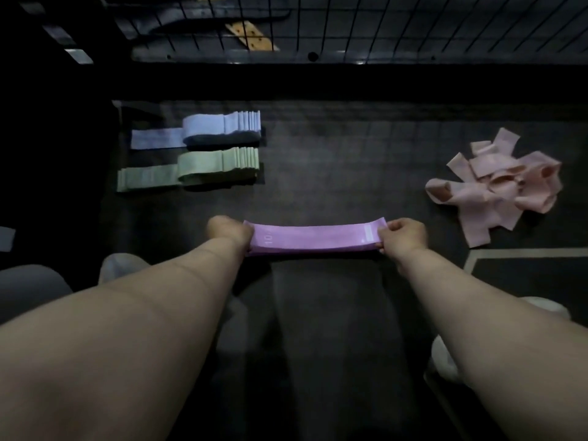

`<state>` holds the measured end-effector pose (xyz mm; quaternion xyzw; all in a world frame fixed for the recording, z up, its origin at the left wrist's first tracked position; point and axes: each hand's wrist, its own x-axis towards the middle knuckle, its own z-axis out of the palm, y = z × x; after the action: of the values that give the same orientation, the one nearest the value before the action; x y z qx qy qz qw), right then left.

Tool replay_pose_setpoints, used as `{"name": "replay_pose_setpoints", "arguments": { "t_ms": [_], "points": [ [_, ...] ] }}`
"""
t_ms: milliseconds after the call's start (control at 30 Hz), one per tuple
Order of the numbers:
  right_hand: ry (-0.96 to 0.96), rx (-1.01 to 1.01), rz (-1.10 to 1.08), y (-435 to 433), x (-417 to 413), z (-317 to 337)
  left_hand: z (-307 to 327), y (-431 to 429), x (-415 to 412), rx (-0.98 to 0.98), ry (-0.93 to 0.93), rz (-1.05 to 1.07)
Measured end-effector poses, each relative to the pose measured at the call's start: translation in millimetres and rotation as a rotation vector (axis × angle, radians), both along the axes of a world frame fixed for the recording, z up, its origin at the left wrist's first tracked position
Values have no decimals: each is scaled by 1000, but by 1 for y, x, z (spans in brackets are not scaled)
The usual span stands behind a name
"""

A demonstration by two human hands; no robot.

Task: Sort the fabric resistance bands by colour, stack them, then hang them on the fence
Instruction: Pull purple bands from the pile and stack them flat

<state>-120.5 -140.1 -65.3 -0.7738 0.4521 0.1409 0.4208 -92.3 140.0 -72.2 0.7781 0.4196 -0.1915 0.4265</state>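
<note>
Two bare forearms reach forward over a dark floor (pixel 334 160). The left hand (pixel 229 232) and right hand (pixel 403 234) each close round one end of the purple bands (pixel 313 237), which look like several laid flat one on another. The right hand's thumb lies on top by a pale label, with its fingers tucked under. The left hand is blurred, though it wraps the end printed with a number. The bundle's long axis runs straight from hand to hand, crosswise to the person, and sits low, just above or on the floor; which of the two cannot be told.

Ahead of the left-hand grip lies the green stack (pixel 191 171), and just beyond it the blue stack (pixel 197 130). Both lie with their long axes parallel to the held bundle. The left hand is the nearer of the two to them, so any place alongside these stacks likely means carrying the bundle forward and leftward without turning it.

Off past the right-hand grip, well apart, the pink bands (pixel 502 183) lie in a loose, unsorted heap. Farthest forward, the fence (pixel 350 27) of dark wire mesh crosses the top, with no coloured bands visible on it.
</note>
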Motion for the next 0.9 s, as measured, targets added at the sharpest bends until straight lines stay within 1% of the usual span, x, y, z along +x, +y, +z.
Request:
{"name": "replay_pose_setpoints", "arguments": {
  "t_ms": [167, 367, 500, 600, 767, 833, 900],
  "points": [
    [52, -114, 37, -8, -2, -14, -10, -6, -2, 86, 53, 21],
    [90, -170, 123, -7, -7, -26, -14, -2, -10, 197, 85, -107],
    [82, -209, 150, -8, -10, -34, -23, 0, -15, 230, 62, -160],
    [81, -209, 170, -9, -12, -38, -26, 0, -17, 222, 42, -203],
    [87, -205, 189, -11, -12, -45, -29, 1, -19, 214, 13, -190],
    [81, -197, 184, -11, -11, -46, -31, 1, -19, 237, -7, -192],
    [83, -175, 182, -9, -9, -46, -32, 1, -19, 281, 22, -212]
  ]
}}
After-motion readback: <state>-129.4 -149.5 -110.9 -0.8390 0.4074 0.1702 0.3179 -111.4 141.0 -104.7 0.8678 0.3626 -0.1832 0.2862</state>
